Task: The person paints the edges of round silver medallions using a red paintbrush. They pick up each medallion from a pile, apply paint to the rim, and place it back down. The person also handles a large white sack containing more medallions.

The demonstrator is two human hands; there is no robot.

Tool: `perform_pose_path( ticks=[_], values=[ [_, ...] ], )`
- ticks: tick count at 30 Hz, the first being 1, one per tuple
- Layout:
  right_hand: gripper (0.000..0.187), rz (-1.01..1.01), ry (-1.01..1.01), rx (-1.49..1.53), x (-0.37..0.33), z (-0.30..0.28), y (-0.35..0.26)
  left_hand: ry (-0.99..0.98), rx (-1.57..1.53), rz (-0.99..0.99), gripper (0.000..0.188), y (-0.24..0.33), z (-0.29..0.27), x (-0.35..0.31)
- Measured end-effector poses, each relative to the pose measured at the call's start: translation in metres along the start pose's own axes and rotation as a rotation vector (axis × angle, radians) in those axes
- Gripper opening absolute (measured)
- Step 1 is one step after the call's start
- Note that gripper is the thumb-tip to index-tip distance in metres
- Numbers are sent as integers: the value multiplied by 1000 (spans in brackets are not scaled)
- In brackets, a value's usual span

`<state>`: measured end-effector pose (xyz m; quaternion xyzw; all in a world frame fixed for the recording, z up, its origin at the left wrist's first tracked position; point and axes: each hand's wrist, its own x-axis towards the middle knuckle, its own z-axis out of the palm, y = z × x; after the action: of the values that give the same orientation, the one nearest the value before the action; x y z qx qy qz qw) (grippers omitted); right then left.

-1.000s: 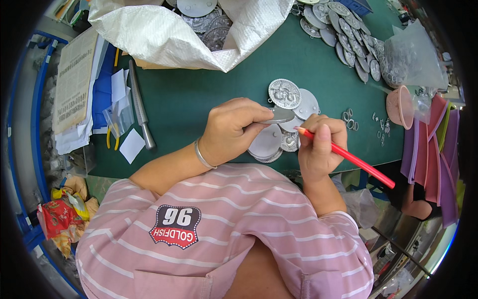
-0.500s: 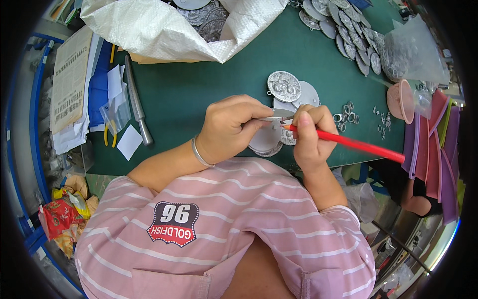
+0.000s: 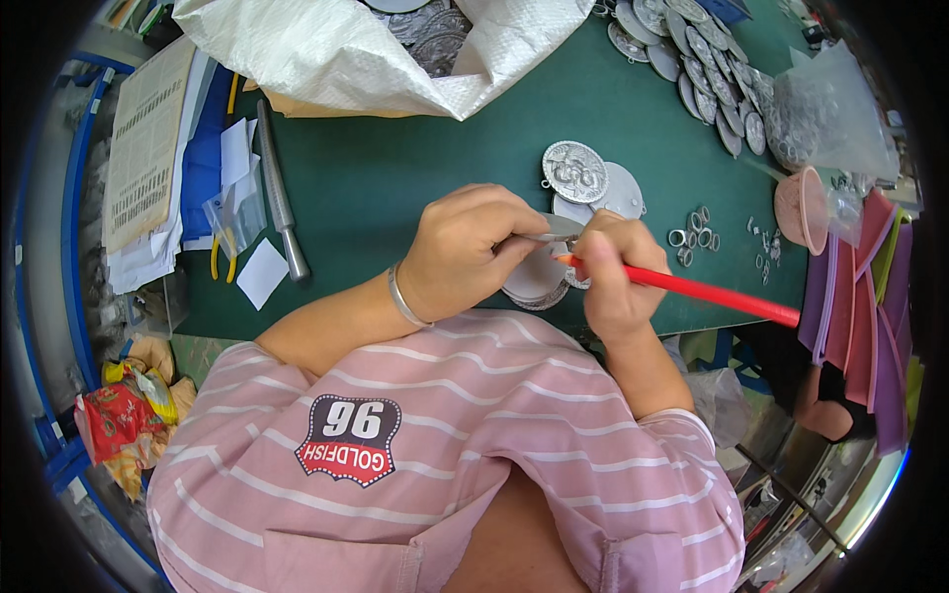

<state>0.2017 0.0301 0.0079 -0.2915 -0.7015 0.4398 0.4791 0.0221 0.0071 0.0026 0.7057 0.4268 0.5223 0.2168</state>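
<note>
Between the thumb and fingers of my left hand [image 3: 463,242] is a flat silver medal [image 3: 560,224], held tilted so that mostly its edge shows. My right hand [image 3: 623,282] grips a long red pencil [image 3: 727,296], its tip close to the medal's near edge; whether it touches is too small to tell. Under my hands lies a stack of silver discs [image 3: 534,280]. Just beyond, an embossed round medal [image 3: 574,172] rests partly over a plain grey disc [image 3: 623,188]. My fingers hide part of the held medal.
A white woven sack [image 3: 326,59] of medals stands at the far side. More medals [image 3: 707,69] are heaped far right, near a pink basket [image 3: 801,210]. Metal rings [image 3: 695,235] lie right. A tapered metal rod [image 3: 278,193] and papers [image 3: 148,148] lie left.
The view has shifted slightly. The pencil has swung a little and its tip has come nearer the medal's edge; both hands keep their grips.
</note>
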Motion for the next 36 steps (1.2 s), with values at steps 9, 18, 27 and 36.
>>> perform_pose_path(
  ticks=[9,18,27,36],
  values=[
    [21,-116,48,120,6,-2,17,39,-227,-161,69,-3,5,-3],
    [25,123,267,765,4,-14,29,-354,-1055,-985,77,-11,-4,6],
    [30,34,164,762,4,-17,34,-223,-1087,-1023,42,1,-3,11],
    [15,400,382,860,11,-20,14,-28,-1023,-921,44,3,-4,14]
  ],
)
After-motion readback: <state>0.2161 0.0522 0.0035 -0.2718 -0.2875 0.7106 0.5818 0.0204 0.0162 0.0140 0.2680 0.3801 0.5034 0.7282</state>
